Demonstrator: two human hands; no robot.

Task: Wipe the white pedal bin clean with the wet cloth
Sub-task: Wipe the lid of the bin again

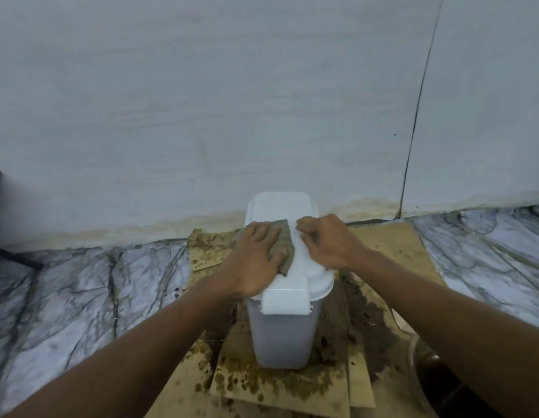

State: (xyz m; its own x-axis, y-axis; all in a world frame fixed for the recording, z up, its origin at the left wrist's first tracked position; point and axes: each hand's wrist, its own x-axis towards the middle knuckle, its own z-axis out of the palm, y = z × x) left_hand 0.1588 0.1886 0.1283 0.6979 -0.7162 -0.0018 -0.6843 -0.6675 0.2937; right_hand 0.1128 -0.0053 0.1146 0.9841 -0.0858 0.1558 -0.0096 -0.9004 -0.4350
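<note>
The white pedal bin [281, 333] stands upright on wet, stained cardboard, its lid [280, 206] closed. A grey-brown wet cloth [285, 236] lies flat on the left half of the lid. My left hand [256, 257] presses down on the cloth with fingers spread over it. My right hand [328, 241] rests on the right side of the lid, fingers curled at the cloth's right edge and touching the lid. The pedal is hidden from this angle.
Stained cardboard sheets [382, 239] cover the marble floor [81, 297] under and around the bin. A pale wall [232, 101] rises right behind the bin. A clear bowl rim [413, 357] shows at the lower right. A dark object [8, 254] lies at the far left.
</note>
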